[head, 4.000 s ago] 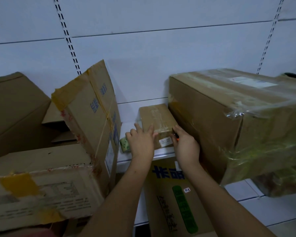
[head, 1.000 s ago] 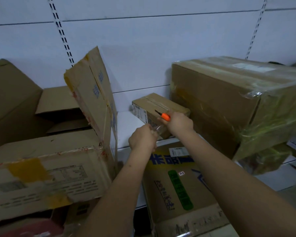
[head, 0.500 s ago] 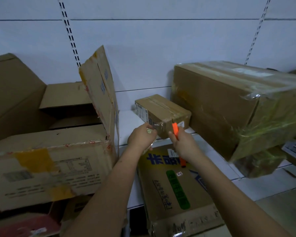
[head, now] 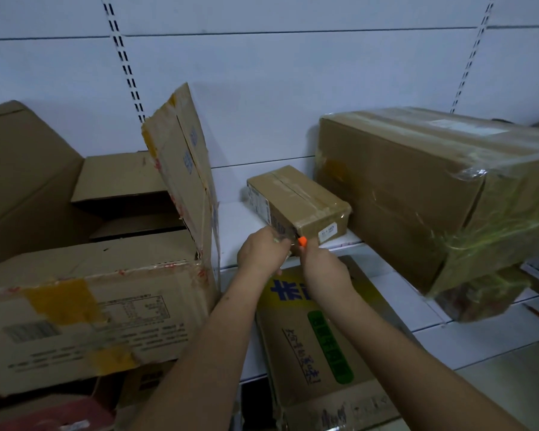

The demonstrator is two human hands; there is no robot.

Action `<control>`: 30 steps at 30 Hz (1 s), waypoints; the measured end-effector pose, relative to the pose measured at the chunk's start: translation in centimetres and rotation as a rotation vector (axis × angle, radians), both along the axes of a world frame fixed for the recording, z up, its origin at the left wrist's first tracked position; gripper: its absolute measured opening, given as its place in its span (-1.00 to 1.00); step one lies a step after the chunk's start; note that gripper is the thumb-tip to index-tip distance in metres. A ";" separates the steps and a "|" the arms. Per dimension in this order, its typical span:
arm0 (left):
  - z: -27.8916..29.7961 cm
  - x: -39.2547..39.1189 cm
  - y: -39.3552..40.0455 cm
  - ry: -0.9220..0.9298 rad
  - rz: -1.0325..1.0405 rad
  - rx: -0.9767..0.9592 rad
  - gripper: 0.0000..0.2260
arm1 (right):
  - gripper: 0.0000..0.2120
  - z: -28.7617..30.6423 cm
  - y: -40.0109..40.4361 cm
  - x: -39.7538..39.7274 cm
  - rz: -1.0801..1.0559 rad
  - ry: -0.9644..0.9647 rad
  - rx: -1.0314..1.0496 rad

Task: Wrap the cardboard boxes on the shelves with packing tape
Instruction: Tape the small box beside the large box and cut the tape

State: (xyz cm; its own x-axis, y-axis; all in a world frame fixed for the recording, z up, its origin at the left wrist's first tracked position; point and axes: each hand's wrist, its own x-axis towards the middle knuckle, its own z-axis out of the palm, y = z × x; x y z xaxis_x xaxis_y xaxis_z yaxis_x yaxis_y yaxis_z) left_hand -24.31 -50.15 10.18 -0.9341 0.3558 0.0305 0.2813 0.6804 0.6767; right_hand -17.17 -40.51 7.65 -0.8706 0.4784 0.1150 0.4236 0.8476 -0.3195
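A small taped box [head: 299,203] is set on the white shelf [head: 240,225], beside a large film-wrapped box [head: 433,188]; its white label [head: 328,231] is illegible; its near corner is pinched by the left hand [head: 262,253]; an orange cutter [head: 302,241] is gripped by the right hand [head: 322,269], fingers curled; blue characters are printed on the lower box [head: 318,337].

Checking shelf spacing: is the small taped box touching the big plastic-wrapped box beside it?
Cannot tell. In the head view the small taped box sits close beside the big plastic-wrapped box, but its far corner hides where they would meet.
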 end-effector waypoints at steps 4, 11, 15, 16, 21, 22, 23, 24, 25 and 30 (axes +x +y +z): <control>0.5 -0.1 0.5 -0.021 0.056 0.011 -0.80 | -0.87 -0.2 -0.4 -1.1 0.032 0.018 0.019; 1.0 -0.2 0.0 -0.044 0.154 0.028 -0.80 | -0.79 -0.6 -0.7 -1.5 0.046 -0.049 0.072; 0.5 0.0 -0.3 -0.051 0.151 -0.022 -0.83 | -0.77 -0.7 -1.7 -2.0 0.089 -0.113 0.071; 0.2 -0.1 -0.3 -0.047 0.150 -0.040 -0.82 | -0.75 -0.8 -2.0 -2.1 0.097 -0.136 0.062; 0.2 0.6 -0.3 -0.041 0.143 -0.038 -0.81 | -0.79 -0.7 -1.4 -1.4 0.088 -0.134 0.086; 0.3 0.8 -0.2 -0.039 0.153 -0.010 -0.80 | -0.83 -0.2 -1.0 -1.1 0.085 -0.104 0.102; 0.4 1.0 -0.1 -0.025 0.165 0.021 -0.81 | -0.86 0.3 -0.4 -0.7 0.080 -0.074 0.125; 0.6 1.1 0.0 -0.005 0.169 0.052 -0.84 | -0.86 1.0 0.1 -0.3 0.074 -0.053 0.163; 0.8 1.3 0.1 0.018 0.160 0.082 -0.87 | -0.84 1.7 0.6 0.0 0.068 -0.044 0.214; 1.2 0.9 1.0 0.161 0.120 0.108 -0.91 | -0.81 3.8 3.1 0.3 0.062 -0.071 0.175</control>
State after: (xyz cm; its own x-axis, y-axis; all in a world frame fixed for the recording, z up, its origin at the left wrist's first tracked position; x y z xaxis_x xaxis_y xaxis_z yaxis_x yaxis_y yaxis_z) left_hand -23.46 -49.11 11.41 -0.9495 0.2289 0.2145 0.3129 0.6418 0.7001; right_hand -16.84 -37.45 11.41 -0.9067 0.4015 0.1290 0.3847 0.9129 -0.1367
